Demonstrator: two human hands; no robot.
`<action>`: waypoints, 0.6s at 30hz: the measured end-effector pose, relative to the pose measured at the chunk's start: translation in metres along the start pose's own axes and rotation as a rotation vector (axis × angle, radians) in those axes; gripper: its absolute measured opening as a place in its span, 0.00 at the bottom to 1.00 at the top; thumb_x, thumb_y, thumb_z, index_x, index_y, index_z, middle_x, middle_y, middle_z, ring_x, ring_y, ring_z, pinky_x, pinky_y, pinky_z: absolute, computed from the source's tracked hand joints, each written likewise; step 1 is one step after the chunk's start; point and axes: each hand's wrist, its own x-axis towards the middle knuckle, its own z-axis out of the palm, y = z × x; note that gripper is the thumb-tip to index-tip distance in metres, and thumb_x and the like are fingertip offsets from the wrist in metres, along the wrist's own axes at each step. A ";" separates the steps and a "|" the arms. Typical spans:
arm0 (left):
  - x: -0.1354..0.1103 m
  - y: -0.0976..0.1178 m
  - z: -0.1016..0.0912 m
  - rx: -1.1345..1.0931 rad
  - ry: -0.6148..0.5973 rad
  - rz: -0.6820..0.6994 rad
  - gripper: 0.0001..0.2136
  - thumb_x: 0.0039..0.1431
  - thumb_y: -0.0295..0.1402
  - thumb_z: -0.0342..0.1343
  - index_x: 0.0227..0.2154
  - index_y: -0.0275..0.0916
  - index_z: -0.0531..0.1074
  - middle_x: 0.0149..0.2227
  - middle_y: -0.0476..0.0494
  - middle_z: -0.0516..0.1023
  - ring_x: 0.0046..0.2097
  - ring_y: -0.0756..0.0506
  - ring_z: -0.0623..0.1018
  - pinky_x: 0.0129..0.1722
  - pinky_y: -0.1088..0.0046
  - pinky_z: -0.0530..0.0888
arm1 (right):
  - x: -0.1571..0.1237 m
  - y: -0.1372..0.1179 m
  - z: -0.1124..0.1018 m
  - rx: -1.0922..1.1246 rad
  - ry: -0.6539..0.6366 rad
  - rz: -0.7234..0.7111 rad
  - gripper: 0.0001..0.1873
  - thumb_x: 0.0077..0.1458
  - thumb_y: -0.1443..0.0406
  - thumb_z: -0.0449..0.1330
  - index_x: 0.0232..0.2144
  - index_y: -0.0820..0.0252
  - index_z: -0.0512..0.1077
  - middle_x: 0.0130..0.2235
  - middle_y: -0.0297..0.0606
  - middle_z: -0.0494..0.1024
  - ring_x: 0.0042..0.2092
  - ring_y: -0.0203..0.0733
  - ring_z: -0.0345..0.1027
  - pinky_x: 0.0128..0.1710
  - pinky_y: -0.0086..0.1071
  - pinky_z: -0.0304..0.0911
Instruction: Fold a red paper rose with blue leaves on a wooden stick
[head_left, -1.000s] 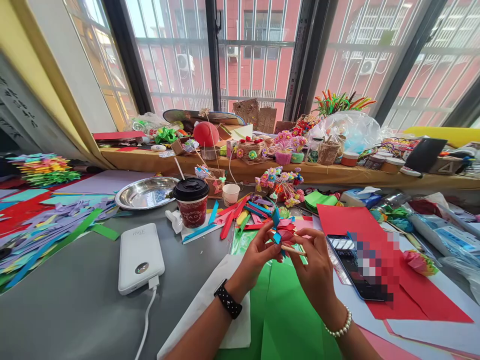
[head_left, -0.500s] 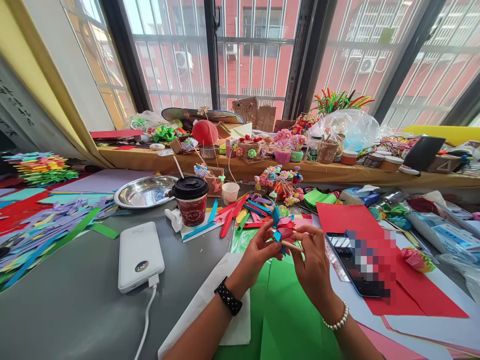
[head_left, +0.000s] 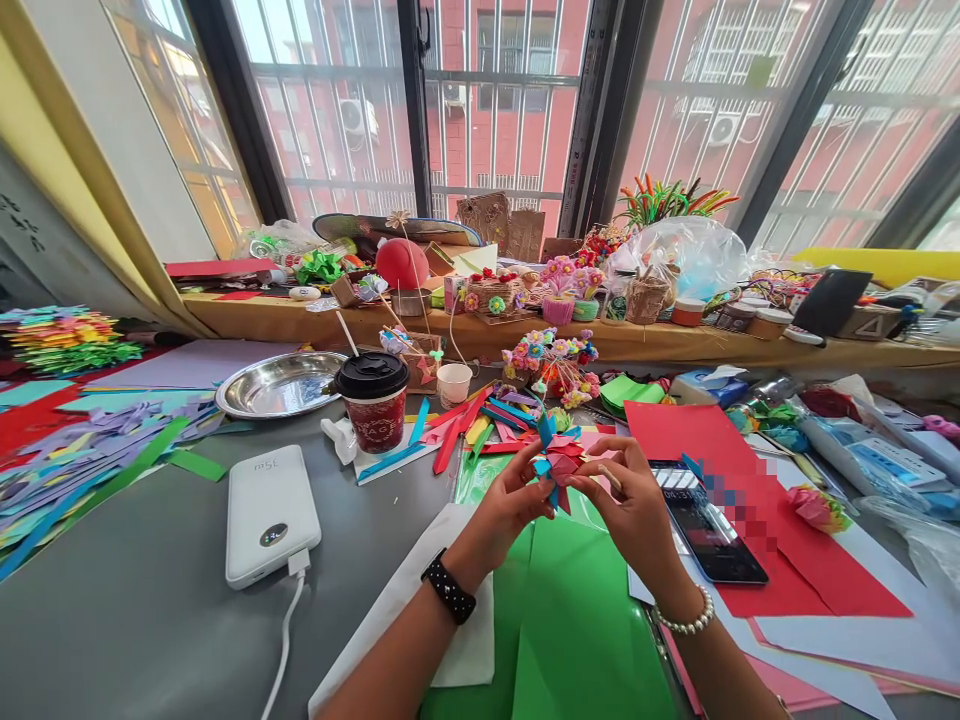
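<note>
A folded paper flower [head_left: 562, 466] with pink-red and blue pointed petals is held up above the green paper [head_left: 577, 610]. My left hand [head_left: 506, 505], with a black dotted watch strap at the wrist, pinches it from the left between thumb and fingers. From the other side, my right hand [head_left: 634, 505] has its thumb and a fingertip at a pink petal. A thin pale stick [head_left: 612, 478] is tucked between this hand's fingers. The inner side of the flower is partly hidden by fingers.
Left of my hands are a white power bank [head_left: 274, 515] with its cable, a lidded cup [head_left: 373, 410] and a metal plate [head_left: 281, 386]. Colored paper strips [head_left: 457, 440] lie beyond. A phone [head_left: 709, 525] rests on red paper [head_left: 832, 560] at right. Crafts crowd the sill [head_left: 315, 325].
The stick, which pointed toward the flower, now sits back between my right fingers. My right thumb and fingertip have come onto a pink petal, and the flower has turned slightly.
</note>
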 end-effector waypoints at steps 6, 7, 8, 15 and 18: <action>0.001 -0.002 -0.001 -0.010 -0.020 0.004 0.25 0.43 0.27 0.60 0.46 0.47 0.64 0.29 0.51 0.68 0.25 0.55 0.69 0.27 0.77 0.65 | 0.001 0.002 -0.002 -0.061 0.001 -0.052 0.08 0.50 0.61 0.56 0.25 0.58 0.72 0.35 0.37 0.62 0.30 0.36 0.59 0.30 0.32 0.61; 0.001 -0.002 -0.001 -0.012 -0.025 0.001 0.24 0.43 0.27 0.60 0.46 0.47 0.65 0.29 0.51 0.68 0.25 0.55 0.69 0.27 0.77 0.65 | 0.001 0.002 -0.003 -0.070 0.003 -0.062 0.08 0.50 0.61 0.56 0.25 0.58 0.72 0.35 0.38 0.62 0.30 0.36 0.59 0.29 0.32 0.61; 0.001 -0.002 -0.001 -0.015 -0.028 0.000 0.24 0.43 0.27 0.60 0.46 0.46 0.65 0.29 0.51 0.69 0.25 0.55 0.69 0.27 0.77 0.65 | 0.001 0.002 -0.003 -0.079 0.005 -0.071 0.08 0.50 0.62 0.56 0.25 0.58 0.72 0.35 0.38 0.62 0.30 0.36 0.59 0.29 0.32 0.61; 0.001 0.000 0.001 -0.021 -0.028 -0.003 0.22 0.43 0.27 0.60 0.44 0.45 0.67 0.29 0.51 0.69 0.25 0.54 0.69 0.27 0.77 0.65 | 0.000 0.002 -0.002 -0.140 0.036 -0.088 0.06 0.50 0.64 0.56 0.26 0.58 0.72 0.35 0.38 0.62 0.30 0.36 0.59 0.28 0.32 0.60; 0.000 0.001 0.002 -0.020 -0.009 -0.003 0.21 0.43 0.27 0.60 0.43 0.45 0.67 0.28 0.51 0.68 0.26 0.54 0.69 0.27 0.77 0.65 | -0.001 0.003 0.000 -0.136 0.020 -0.075 0.07 0.50 0.63 0.55 0.26 0.59 0.71 0.35 0.38 0.62 0.29 0.36 0.59 0.27 0.31 0.60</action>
